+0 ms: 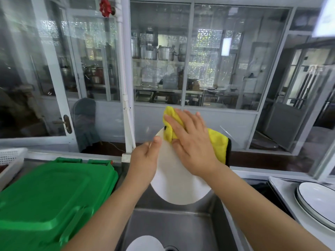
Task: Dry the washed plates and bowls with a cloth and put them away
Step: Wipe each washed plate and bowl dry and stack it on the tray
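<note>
Head view, looking down over a steel sink (174,227). Left hand (145,160) holds a white plate (174,187) by its left rim, thumb curled over the edge, plate tilted up on edge above the basin. Right hand (190,142) lies flat, fingers straight, pressing a yellow cloth (217,140) against the plate's upper face; cloth bunches out above the fingertips and hangs past the plate's right edge.

Step in hand, as I judge it: drying, mid-wipe on the upper part of one plate. Lower face of the plate is bare; cannot tell if it is wet or dry.

Another white dish (145,243) sits low in the sink, probably waiting its turn. Stacked dark-rimmed plates (319,205) rest on the table at right, well apart from the hands, a likely put-away spot. Green lidded bin (50,196) sits at left.

Next move likely calls for sweeping the cloth down the face, then turning the plate for its back, with the rim grip kept firm
</note>
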A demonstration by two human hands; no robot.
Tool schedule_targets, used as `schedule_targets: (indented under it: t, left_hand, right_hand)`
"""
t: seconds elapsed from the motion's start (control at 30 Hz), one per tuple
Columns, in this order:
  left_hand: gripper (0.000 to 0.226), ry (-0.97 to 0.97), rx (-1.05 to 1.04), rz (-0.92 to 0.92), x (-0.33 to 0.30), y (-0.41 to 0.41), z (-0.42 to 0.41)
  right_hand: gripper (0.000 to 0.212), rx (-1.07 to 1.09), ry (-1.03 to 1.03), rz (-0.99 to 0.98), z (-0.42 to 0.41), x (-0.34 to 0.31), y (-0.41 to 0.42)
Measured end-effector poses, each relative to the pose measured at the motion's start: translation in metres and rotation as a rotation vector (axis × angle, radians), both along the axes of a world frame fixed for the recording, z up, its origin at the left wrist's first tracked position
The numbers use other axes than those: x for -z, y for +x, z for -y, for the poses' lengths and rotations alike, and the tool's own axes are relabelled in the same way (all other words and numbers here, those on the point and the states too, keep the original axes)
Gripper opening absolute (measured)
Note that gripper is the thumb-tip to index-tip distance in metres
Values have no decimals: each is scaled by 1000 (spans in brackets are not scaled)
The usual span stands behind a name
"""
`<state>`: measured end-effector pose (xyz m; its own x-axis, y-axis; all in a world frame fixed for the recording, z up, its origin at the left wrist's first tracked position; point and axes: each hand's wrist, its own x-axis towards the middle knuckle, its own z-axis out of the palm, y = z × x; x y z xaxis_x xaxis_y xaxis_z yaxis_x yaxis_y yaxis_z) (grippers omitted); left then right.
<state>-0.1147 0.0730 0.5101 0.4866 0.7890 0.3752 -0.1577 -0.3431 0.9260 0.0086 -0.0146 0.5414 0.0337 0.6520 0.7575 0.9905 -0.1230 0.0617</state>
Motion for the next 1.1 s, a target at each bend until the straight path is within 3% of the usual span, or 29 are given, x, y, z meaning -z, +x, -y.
schedule_targets:
  t: [0.13, 0.27, 0.33, 0.4, 0.5, 0.57, 0.67, 0.73, 0.93, 1.03, 1.1]
  left_hand:
    - [27, -86, -3, 15, 3, -2, -7]
    - [24, -121, -18, 123, 1, -7, -12]
    - [25, -127, -3, 107, -1, -8, -15]
    - [27, -136, 9, 53, -2, -8, -18]
    - [30, -41, 1, -63, -4, -7, -20]
    - [30, 108, 29, -172, -4, -6, -17]
    - [36, 268, 44, -249, -5, -3, -9]
    - [38, 339, 39, -251, -7, -3, -9]
    - [41, 346, 15, -163, -14, -6, 0]
    - [53, 219, -20, -47, -9, -6, 2]
    - [48, 93, -26, 86, -2, -4, 5]
  right_hand:
    - [57, 128, 52, -80, 10, 4, 20]
    - [65, 54, 95, -524, 20, 26, 34]
    - [69, -22, 159, -771, 21, 32, 36]
    - [62, -107, 217, -890, 22, 29, 38]
    - [47, -173, 188, -791, 25, 17, 41]
    - [48, -206, 108, -557, 26, 7, 37]
    - [61, -159, -71, -43, 22, -5, 34]
    - [64, -128, -108, 43, 22, -12, 33]
    - [40, -143, 91, -511, 26, -16, 37]
    - [30, -121, 240, -795, 28, -6, 42]
    - [24, -117, 368, -964, 28, 7, 45]
